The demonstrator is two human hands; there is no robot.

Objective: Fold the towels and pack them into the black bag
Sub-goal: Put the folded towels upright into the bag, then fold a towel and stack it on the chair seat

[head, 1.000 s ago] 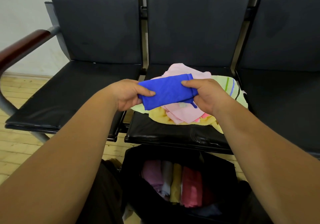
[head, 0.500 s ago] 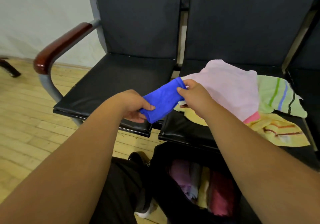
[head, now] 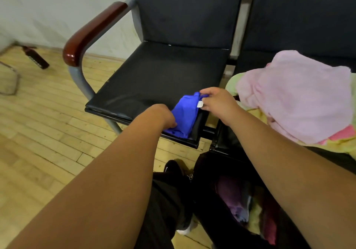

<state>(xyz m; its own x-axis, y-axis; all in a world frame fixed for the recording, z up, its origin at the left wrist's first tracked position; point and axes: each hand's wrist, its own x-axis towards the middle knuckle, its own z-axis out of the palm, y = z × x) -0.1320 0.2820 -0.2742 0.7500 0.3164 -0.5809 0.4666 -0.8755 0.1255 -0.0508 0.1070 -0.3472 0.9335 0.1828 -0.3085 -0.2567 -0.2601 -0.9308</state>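
Two-handed | left grip (head: 163,116), right grip (head: 214,101) hold blue towel (head: 184,114) | on seat (head: 154,79)

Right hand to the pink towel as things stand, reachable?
Probably yes: the pink towel lies uncovered just beside the right hand, nothing between; but that hand pinches the blue towel.

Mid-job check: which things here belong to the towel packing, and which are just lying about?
Job:
- blue towel, gripped by left hand, pinched by right hand
- pink towel
- yellow towel under it
- black bag with folded towels inside
- seat, used as work surface

Lying about:
- armrest
- dark object on the floor
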